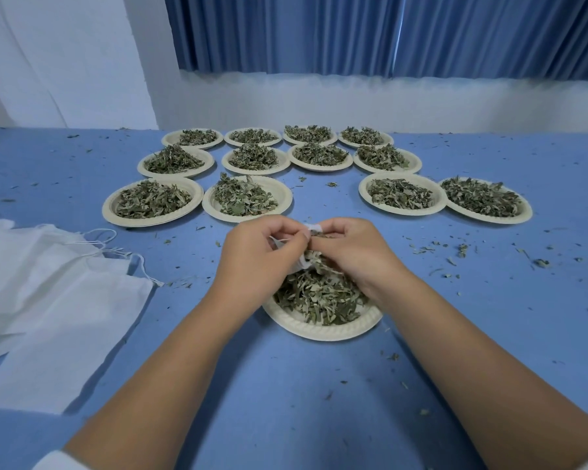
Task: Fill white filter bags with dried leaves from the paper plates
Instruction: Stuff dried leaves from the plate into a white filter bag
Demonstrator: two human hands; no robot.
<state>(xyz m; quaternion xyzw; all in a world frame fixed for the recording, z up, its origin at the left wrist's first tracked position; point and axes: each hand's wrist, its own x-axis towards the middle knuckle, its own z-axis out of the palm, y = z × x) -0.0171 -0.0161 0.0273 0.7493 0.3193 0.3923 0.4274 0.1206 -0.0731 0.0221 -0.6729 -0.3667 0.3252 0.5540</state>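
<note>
Over the nearest paper plate [306, 329], at the middle of the blue desk [286, 401], both hands met on a small white filter bag [302, 264]. The left hand [255, 262] had its grip closed on the bag's rim and drawstring. The right hand [350, 252] had its grip pinched on the opposite edge, its fingers curled above the dried leaves [319, 296] heaped on the plate. Twelve more leaf-filled plates [246, 198] stood beyond in rows. Empty bags [55, 293] lay piled at the left.

Blue table [319, 395] — twelve paper plates [108, 211] of dried leaves [150, 198] in far rows, one plate [319, 331] near; white filter bags [48, 300] piled left — crumbs [462, 249] scattered.
</note>
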